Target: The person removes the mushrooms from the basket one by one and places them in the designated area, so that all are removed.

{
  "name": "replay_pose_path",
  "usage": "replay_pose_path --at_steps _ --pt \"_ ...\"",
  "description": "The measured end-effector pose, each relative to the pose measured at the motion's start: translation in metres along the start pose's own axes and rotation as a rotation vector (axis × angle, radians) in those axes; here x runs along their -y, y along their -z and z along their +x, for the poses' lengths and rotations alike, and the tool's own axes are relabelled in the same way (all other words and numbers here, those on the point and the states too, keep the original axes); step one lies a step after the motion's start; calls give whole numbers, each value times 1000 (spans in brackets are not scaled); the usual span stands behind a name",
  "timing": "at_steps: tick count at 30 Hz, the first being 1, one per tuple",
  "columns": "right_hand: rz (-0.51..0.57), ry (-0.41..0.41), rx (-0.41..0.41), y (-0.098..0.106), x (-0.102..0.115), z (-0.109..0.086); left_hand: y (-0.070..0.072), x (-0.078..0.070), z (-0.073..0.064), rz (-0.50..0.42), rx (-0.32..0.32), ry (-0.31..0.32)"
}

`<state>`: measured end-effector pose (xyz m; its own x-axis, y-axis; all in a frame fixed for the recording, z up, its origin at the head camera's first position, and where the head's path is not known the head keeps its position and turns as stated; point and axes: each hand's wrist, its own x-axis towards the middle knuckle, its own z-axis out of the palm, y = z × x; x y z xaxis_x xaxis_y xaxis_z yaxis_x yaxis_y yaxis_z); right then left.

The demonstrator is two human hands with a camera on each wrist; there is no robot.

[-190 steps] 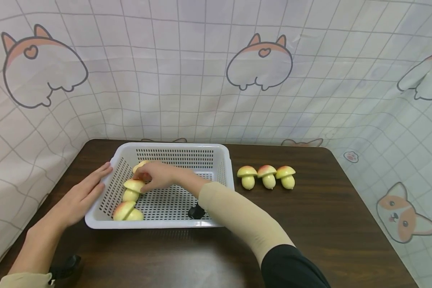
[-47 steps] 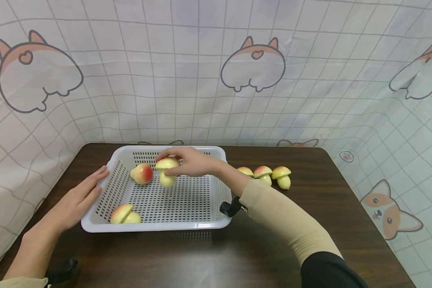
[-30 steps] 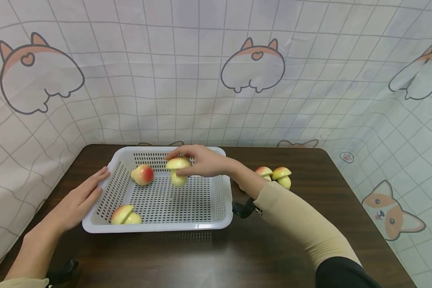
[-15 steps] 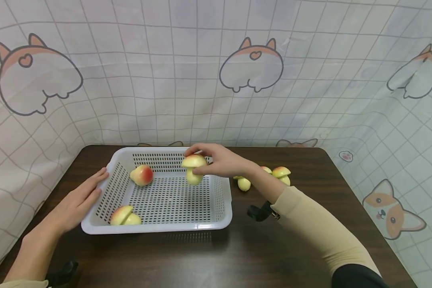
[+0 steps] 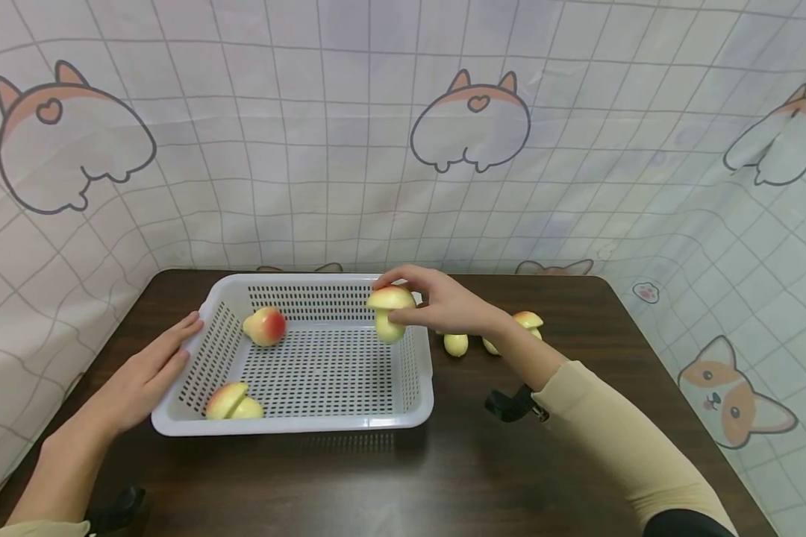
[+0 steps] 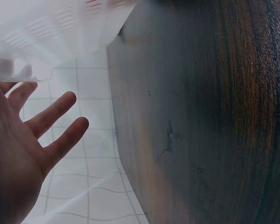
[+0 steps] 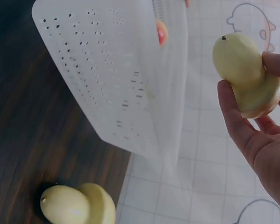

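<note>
My right hand (image 5: pixel 443 302) grips a toy mushroom (image 5: pixel 391 313) with a yellow-red cap and pale stem, holding it upright above the right end of a white plastic basket (image 5: pixel 295 426). In the right wrist view, thumb and fingers pinch the mushroom (image 7: pixel 245 70) around its stem and cap. Two more mushrooms lie in the basket: one at the back (image 5: pixel 265 327) with its red cap to the right, another at the front left (image 5: pixel 233 403). My left hand (image 5: pixel 141 380) rests with straight fingers against the basket's left rim.
On the dark wooden table (image 5: pixel 578 447), right of the basket, lie several mushrooms, partly hidden behind my right forearm; a pale stem (image 5: pixel 455 344) and one cap (image 5: pixel 528 321) show. A white curtain (image 5: pixel 349 149) with a grid and cartoon dogs surrounds the table.
My right hand has picked up a mushroom from the basket's left part, lifted it and carried it right to the basket's right end. The left hand stays at the rim.
</note>
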<state>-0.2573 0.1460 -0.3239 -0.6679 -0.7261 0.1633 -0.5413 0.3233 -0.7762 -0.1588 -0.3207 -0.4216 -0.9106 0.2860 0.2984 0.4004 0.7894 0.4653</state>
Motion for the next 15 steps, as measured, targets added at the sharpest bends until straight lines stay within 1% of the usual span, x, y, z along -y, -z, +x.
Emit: replay_pose_path --at_steps 7,15 --pt "50 -40 -22 6 -6 -14 -1 -1 -1 8 17 17" --pt "51 -63 -60 12 -15 -32 -1 0 -1 -1 5 -1"
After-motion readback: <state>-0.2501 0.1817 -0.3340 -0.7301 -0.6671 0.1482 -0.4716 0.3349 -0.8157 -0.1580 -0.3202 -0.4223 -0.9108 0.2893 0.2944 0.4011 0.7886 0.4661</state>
